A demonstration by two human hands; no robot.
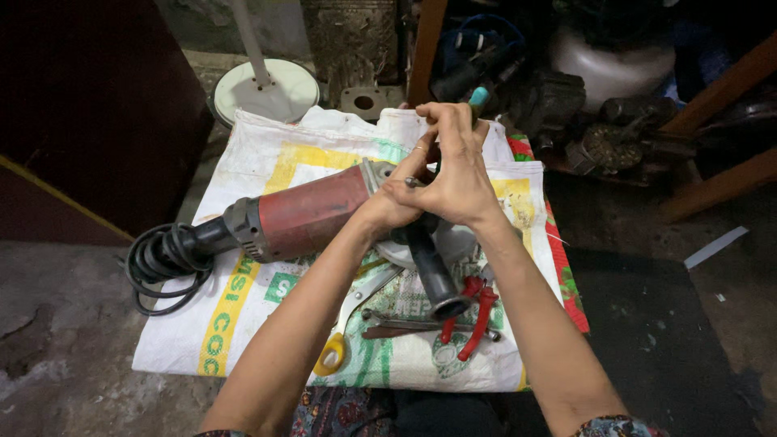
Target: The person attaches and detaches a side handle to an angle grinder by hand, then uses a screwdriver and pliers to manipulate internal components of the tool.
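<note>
We are low over a rough concrete floor (57,348) in a dim, cluttered workshop, with a printed white woven sack (267,162) spread out as our work mat. From the head camera, the one view we have, a red-bodied angle grinder (303,218) lies across the sack, its grey tail running left into a coiled black cable (162,259) and its black side handle (433,275) pointing back toward us. Our left hand (396,198) is closed around the grinder's gear head, and our right hand (461,174) is curled over it, fingers pinched on a teal-handled tool (478,99) whose tip is hidden, so we cannot tell what it engages. We judge the main risk to be a slip: both hands crowd one small spot, and a tool skidding off a fastener could jab the left fingers. The grinder rests loose on soft sacking, so it could also roll under pressure. Just beside our forearms lie red-handled pliers (473,316), a flat metal wrench (368,295) and a yellow-handled tool (332,354), near enough to be knocked. Behind stand a white round base with a pole (267,89) and dark machine parts (607,137).
</note>
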